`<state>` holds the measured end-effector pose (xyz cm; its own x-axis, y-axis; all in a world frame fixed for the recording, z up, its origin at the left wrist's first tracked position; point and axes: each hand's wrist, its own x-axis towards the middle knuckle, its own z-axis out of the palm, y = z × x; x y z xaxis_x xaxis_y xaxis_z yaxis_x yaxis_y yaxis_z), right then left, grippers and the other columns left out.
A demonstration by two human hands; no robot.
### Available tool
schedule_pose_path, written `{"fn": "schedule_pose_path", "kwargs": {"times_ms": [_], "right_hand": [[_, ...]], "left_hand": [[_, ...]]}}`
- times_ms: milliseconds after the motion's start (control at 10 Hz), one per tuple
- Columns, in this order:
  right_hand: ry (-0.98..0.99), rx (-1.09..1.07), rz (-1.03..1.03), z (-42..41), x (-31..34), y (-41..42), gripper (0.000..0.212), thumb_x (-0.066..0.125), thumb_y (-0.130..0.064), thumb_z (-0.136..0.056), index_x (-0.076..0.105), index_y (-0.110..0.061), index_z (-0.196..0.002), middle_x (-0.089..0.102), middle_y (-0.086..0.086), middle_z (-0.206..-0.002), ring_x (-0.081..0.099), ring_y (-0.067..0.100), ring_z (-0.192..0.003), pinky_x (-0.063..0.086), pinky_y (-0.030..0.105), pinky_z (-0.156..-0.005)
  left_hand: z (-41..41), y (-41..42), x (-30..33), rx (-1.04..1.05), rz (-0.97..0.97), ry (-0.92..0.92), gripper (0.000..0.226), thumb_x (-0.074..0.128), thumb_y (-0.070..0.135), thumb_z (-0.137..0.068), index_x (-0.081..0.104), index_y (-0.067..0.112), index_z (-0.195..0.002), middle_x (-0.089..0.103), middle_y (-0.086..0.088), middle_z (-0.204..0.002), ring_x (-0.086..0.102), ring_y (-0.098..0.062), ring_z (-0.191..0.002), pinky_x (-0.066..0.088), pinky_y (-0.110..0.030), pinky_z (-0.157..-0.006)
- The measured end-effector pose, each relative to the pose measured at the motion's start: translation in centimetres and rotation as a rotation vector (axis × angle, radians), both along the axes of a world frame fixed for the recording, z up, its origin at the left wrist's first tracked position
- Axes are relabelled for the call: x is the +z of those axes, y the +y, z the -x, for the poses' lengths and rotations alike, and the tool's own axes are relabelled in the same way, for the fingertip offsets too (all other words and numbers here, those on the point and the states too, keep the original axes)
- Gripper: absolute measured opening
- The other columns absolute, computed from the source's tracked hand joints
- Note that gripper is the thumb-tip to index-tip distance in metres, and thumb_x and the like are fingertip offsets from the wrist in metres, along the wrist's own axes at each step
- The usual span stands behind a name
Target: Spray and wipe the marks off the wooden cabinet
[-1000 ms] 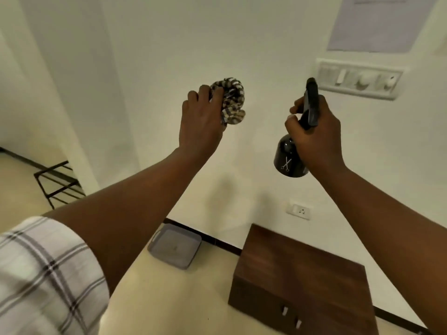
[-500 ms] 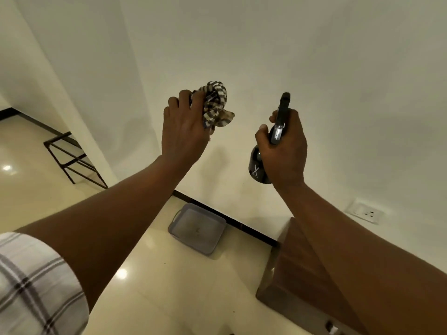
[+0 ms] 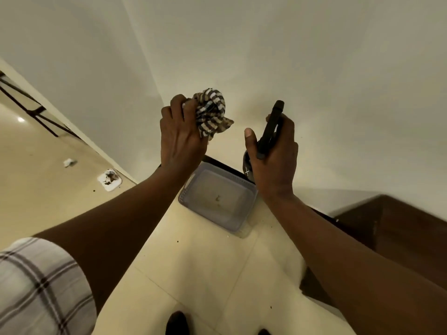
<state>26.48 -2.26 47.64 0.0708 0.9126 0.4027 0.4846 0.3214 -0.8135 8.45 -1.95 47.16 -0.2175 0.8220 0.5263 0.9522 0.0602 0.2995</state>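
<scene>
My left hand is raised in front of the white wall, gripping a bunched brown-and-white checked cloth. To its right, my right hand holds a black spray bottle by the trigger head, nozzle pointing up; the round body is mostly hidden behind my palm. The dark wooden cabinet stands on the floor at the right edge, low against the wall, partly covered by my right forearm. Neither hand touches it.
A grey plastic tray lies on the cream tiled floor against the wall, below my hands. A white floor fitting and a scrap lie to the left. A black metal rack stands at far left.
The view has swung left and down: the cabinet slid to the right edge, the tray came to the centre. Both hands keep their holds and sit lower in view.
</scene>
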Motion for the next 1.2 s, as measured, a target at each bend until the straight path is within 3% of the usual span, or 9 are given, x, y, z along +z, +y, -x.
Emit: {"fn": "schedule_pose_path", "kwargs": {"times_ms": [300, 400, 500, 600, 700, 900, 1000, 1100, 1200], "right_hand": [[0.001, -0.06, 0.148, 4.9, -30.2, 3.9, 0.059, 0.069, -0.043, -0.089, 0.049, -0.008, -0.132, 0.063, 0.006, -0.127, 0.063, 0.029, -0.109, 0.051, 0.051, -0.095], [0.013, -0.059, 0.202, 6.0, -37.9, 4.3, 0.063, 0.066, -0.052, -0.086, 0.05, -0.012, -0.132, 0.064, 0.004, -0.124, 0.062, 0.022, -0.112, 0.052, 0.039, -0.096], [0.031, -0.072, 0.189, 7.2, -43.3, 4.5, 0.06, 0.068, -0.05, -0.084, 0.051, -0.015, -0.13, 0.064, 0.004, -0.12, 0.054, 0.005, -0.104, 0.038, 0.001, -0.087], [0.043, -0.058, 0.205, 8.1, -47.2, 4.8, 0.058, 0.072, -0.042, -0.085, 0.051, -0.014, -0.131, 0.064, 0.005, -0.12, 0.056, 0.008, -0.102, 0.038, 0.002, -0.083], [0.024, -0.064, 0.22, 8.4, -49.7, 5.3, 0.058, 0.072, -0.043, -0.086, 0.05, -0.014, -0.131, 0.063, 0.007, -0.12, 0.059, 0.022, -0.109, 0.045, 0.024, -0.086], [-0.023, -0.043, 0.286, 8.4, -52.4, 4.9, 0.063, 0.074, -0.046, -0.084, 0.051, -0.014, -0.133, 0.062, 0.008, -0.119, 0.056, 0.026, -0.108, 0.047, 0.035, -0.087], [-0.058, -0.002, 0.324, 8.0, -52.3, 5.3, 0.077, 0.081, -0.046, -0.076, 0.047, -0.012, -0.136, 0.061, 0.01, -0.126, 0.056, 0.028, -0.114, 0.049, 0.046, -0.094], [-0.103, 0.087, 0.407, 7.0, -51.4, 4.6, 0.115, 0.087, -0.055, -0.063, 0.027, -0.015, -0.153, 0.036, 0.007, -0.157, 0.036, 0.028, -0.143, 0.032, 0.045, -0.115], [-0.188, 0.06, 0.376, 5.4, -49.2, 3.0, 0.124, 0.075, -0.068, -0.066, 0.014, -0.013, -0.158, 0.014, 0.008, -0.167, 0.013, 0.022, -0.153, 0.011, 0.04, -0.12]], "left_hand": [[4.4, 4.9, -29.6, -0.106, 0.131, 0.027, 0.048, 0.052, 0.039, -0.085, 0.049, 0.009, -0.123, 0.049, -0.015, -0.124, 0.047, -0.03, -0.099, 0.04, -0.037, -0.081], [5.1, 5.6, -37.0, -0.15, 0.185, 0.076, 0.046, 0.05, 0.037, -0.087, 0.051, 0.009, -0.124, 0.05, -0.015, -0.124, 0.048, -0.031, -0.097, 0.042, -0.039, -0.078], [6.0, 5.9, -42.9, -0.159, 0.237, 0.139, 0.047, 0.056, 0.031, -0.086, 0.049, 0.01, -0.128, 0.048, -0.016, -0.129, 0.048, -0.032, -0.1, 0.042, -0.04, -0.082], [7.1, 6.1, -47.5, -0.139, 0.388, 0.259, 0.055, 0.056, 0.032, -0.088, 0.04, 0.013, -0.137, 0.039, -0.016, -0.141, 0.043, -0.035, -0.116, 0.039, -0.043, -0.096], [8.0, 6.2, -50.5, -0.099, 0.523, 0.337, 0.059, 0.053, 0.026, -0.088, 0.031, 0.016, -0.141, 0.029, -0.017, -0.147, 0.036, -0.038, -0.125, 0.035, -0.048, -0.105], [8.6, 5.1, -54.0, -0.107, 0.664, 0.478, 0.054, 0.041, 0.028, -0.095, 0.025, 0.014, -0.144, 0.029, -0.016, -0.146, 0.035, -0.036, -0.126, 0.03, -0.046, -0.105], [8.9, 5.4, -53.8, -0.131, 0.732, 0.491, 0.072, 0.039, 0.059, -0.092, 0.022, 0.015, -0.146, 0.029, -0.014, -0.145, 0.034, -0.034, -0.127, 0.028, -0.045, -0.107], [8.5, 5.1, -51.5, -0.158, 0.739, 0.475, 0.086, 0.03, 0.075, -0.081, 0.023, 0.018, -0.146, 0.027, -0.014, -0.148, 0.033, -0.035, -0.128, 0.027, -0.046, -0.107], [7.6, 5.3, -48.1, -0.162, 0.64, 0.445, 0.08, 0.031, 0.073, -0.084, 0.028, 0.019, -0.143, 0.023, -0.013, -0.152, 0.031, -0.036, -0.132, 0.028, -0.046, -0.106]]}}
